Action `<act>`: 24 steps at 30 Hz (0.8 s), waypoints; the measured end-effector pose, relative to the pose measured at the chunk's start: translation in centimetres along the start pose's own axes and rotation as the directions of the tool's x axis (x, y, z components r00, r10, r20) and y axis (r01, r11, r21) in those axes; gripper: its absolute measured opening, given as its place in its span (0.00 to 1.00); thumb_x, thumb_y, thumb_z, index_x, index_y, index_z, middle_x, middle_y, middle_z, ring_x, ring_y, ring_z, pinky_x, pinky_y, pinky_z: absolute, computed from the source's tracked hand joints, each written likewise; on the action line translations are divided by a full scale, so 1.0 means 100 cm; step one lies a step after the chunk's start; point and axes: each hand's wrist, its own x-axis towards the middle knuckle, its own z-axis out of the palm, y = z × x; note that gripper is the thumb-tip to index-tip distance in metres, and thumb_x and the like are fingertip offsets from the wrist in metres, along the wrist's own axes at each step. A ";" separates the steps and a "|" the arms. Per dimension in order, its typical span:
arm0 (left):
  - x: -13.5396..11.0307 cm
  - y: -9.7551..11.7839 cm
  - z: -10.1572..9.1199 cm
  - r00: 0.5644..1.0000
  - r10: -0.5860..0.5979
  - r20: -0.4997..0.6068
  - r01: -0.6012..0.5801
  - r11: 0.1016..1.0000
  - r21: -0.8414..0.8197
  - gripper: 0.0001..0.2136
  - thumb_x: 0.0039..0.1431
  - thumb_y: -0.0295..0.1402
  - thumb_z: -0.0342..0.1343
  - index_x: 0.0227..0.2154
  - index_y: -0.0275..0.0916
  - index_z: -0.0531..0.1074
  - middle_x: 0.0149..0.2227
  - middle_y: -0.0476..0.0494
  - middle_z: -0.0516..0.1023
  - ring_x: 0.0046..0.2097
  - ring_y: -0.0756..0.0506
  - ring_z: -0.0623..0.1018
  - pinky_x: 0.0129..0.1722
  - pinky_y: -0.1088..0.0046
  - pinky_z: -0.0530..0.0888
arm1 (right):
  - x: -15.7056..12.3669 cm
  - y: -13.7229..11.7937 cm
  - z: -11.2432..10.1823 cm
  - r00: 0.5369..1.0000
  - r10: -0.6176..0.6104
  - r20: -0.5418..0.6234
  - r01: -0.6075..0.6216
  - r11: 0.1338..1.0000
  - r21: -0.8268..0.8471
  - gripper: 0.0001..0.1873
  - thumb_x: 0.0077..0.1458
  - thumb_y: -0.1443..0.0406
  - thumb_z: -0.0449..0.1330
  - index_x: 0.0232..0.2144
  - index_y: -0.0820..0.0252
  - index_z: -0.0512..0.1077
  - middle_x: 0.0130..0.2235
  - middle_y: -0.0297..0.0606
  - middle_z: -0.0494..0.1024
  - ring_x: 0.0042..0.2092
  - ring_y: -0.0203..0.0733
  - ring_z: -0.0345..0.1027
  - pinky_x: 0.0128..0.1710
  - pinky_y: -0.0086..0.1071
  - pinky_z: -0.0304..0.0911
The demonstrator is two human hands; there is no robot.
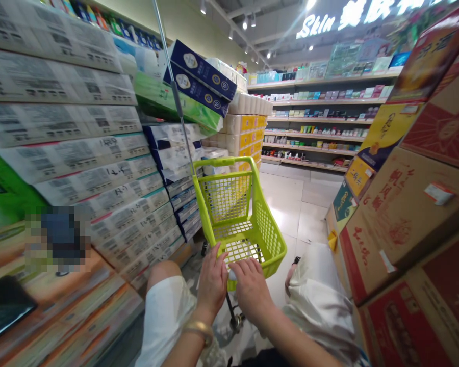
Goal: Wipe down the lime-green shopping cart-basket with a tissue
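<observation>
A bright green plastic shopping cart (270, 232) with perforated walls stands in front of my knees, a tall metal pole (171, 76) rising from its far left side. At its near rim, my left hand (212, 278) has its fingers stretched out and pointing away from me. Just beside it, my right hand (251, 283) is bent, fingers curled over a small whitish thing (232, 276) that is mostly hidden. Whether that thing belongs to the cart I cannot tell. A gold-coloured bangle (198, 330) circles my left wrist.
Wrapped paper packs (110, 148) are piled high on the left, with dark blue packs (202, 71) farther back. Cardboard cartons (398, 204) line the right side. Beyond the tiled floor (286, 193) stand shelves (321, 120) of small goods. A dark flat device (7, 308) lies at lower left.
</observation>
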 end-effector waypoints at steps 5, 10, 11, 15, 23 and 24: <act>0.007 -0.013 -0.002 0.999 0.029 0.036 -0.032 0.996 0.087 0.16 0.65 0.30 0.42 0.50 0.40 0.71 0.63 0.38 0.66 0.60 0.41 0.70 0.56 0.56 0.73 | 0.000 0.037 -0.015 0.997 0.082 -0.007 -0.083 0.997 -0.010 0.22 0.51 0.78 0.52 0.43 0.54 0.74 0.43 0.37 0.76 0.47 0.42 0.65 0.59 0.37 0.49; 0.012 -0.011 0.005 1.000 0.002 0.026 -0.004 0.997 0.080 0.16 0.65 0.30 0.41 0.48 0.37 0.72 0.62 0.35 0.66 0.60 0.41 0.71 0.56 0.57 0.73 | 0.004 0.061 -0.025 0.966 0.256 -0.034 -0.258 0.958 -0.124 0.24 0.51 0.79 0.50 0.44 0.56 0.74 0.44 0.39 0.76 0.50 0.44 0.64 0.61 0.38 0.47; 0.012 -0.009 0.006 1.000 -0.005 0.025 0.003 0.997 0.075 0.16 0.65 0.29 0.41 0.48 0.37 0.72 0.62 0.35 0.66 0.60 0.41 0.70 0.56 0.57 0.73 | 0.006 0.057 -0.023 0.965 0.260 -0.027 -0.261 0.956 -0.135 0.23 0.52 0.79 0.50 0.44 0.56 0.75 0.43 0.40 0.76 0.50 0.44 0.64 0.61 0.38 0.47; 0.013 -0.004 0.011 0.999 -0.037 0.030 0.036 0.998 0.048 0.16 0.65 0.29 0.41 0.49 0.38 0.71 0.63 0.37 0.65 0.61 0.42 0.69 0.58 0.57 0.72 | 0.009 0.024 -0.006 0.992 0.123 0.015 -0.121 0.988 -0.094 0.18 0.54 0.76 0.53 0.43 0.56 0.74 0.41 0.39 0.75 0.46 0.44 0.65 0.58 0.39 0.51; 0.013 -0.004 0.009 0.998 -0.026 0.050 0.024 0.999 0.046 0.16 0.66 0.30 0.42 0.49 0.39 0.71 0.63 0.38 0.65 0.62 0.41 0.68 0.58 0.57 0.72 | 0.005 0.027 -0.007 0.999 0.052 -0.007 -0.053 0.997 -0.053 0.21 0.53 0.77 0.53 0.45 0.55 0.73 0.42 0.38 0.76 0.47 0.43 0.64 0.56 0.37 0.54; 0.013 -0.003 0.009 0.998 -0.028 0.050 0.025 0.999 0.045 0.16 0.66 0.30 0.42 0.49 0.39 0.71 0.64 0.38 0.65 0.62 0.41 0.69 0.58 0.57 0.72 | 0.004 0.037 -0.012 0.997 0.077 -0.016 -0.078 0.995 -0.059 0.22 0.52 0.77 0.52 0.45 0.56 0.73 0.43 0.39 0.76 0.47 0.44 0.64 0.57 0.38 0.53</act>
